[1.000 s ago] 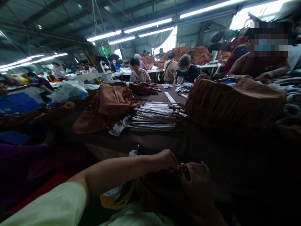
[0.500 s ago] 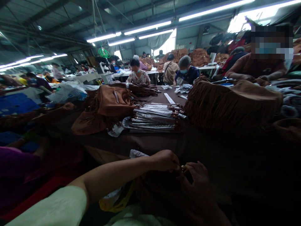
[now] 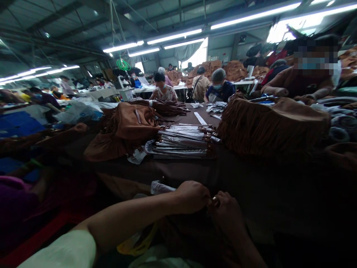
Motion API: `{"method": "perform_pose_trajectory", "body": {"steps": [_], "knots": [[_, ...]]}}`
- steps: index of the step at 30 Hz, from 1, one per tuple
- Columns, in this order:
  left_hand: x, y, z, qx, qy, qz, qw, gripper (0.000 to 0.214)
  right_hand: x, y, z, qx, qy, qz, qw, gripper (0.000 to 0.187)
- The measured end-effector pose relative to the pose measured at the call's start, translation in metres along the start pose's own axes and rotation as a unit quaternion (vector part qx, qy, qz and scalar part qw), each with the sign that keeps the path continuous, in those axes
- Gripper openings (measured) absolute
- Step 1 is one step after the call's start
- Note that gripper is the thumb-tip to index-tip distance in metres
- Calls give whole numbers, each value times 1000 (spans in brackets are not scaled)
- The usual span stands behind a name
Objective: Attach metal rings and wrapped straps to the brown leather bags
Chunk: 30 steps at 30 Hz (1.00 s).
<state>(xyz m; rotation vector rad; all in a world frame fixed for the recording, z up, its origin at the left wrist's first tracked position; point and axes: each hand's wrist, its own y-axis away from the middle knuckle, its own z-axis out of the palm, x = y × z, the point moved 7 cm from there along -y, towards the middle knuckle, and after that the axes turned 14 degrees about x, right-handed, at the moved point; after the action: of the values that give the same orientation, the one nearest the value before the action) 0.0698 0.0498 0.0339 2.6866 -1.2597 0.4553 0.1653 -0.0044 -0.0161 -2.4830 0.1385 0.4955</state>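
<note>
My left hand (image 3: 193, 196) is closed, its fingertips pinched close to my right hand on something too dark to make out. In my right hand (image 3: 227, 212) the fingers are bent around a small shiny metal fitting (image 3: 214, 200), and the two hands nearly touch. Beyond my left forearm lies a white plastic-wrapped strip (image 3: 161, 188); whether it joins the fitting is hidden. Dark brown cloth (image 3: 186, 230) hangs below my hands in shadow.
Ahead on the brown table (image 3: 189, 169) lies a stack of plastic-wrapped straps (image 3: 182, 143). A brown suede bag (image 3: 134, 123) is left of it, a fringed brown pile (image 3: 267, 124) right. Co-workers sit across; a purple sleeve (image 3: 16, 204) is close at left.
My right hand has shifted slightly left and its fingers have closed in around the metal fitting. My left hand has dropped slightly, its fingers curled tighter.
</note>
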Motion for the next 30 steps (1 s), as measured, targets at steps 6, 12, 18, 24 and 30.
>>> {"method": "perform_pose_trajectory", "body": {"steps": [6, 12, 18, 24, 30], "knots": [[9, 3, 15, -56, -135, 45, 988, 22, -19, 3, 7, 15, 77, -50, 996, 23], [8, -7, 6, -44, -29, 77, 996, 22, -13, 4, 1, 34, -20, -59, 997, 23], [-24, -14, 30, -183, 346, -32, 919, 35, -12, 8, -2, 46, -91, -74, 992, 28], [13, -2, 19, -33, 2, -35, 999, 21, -16, 9, -3, 34, 103, -44, 993, 20], [11, -9, 10, -25, -2, 11, 1000, 20, -13, 12, 3, 3, -9, -59, 998, 20]]}}
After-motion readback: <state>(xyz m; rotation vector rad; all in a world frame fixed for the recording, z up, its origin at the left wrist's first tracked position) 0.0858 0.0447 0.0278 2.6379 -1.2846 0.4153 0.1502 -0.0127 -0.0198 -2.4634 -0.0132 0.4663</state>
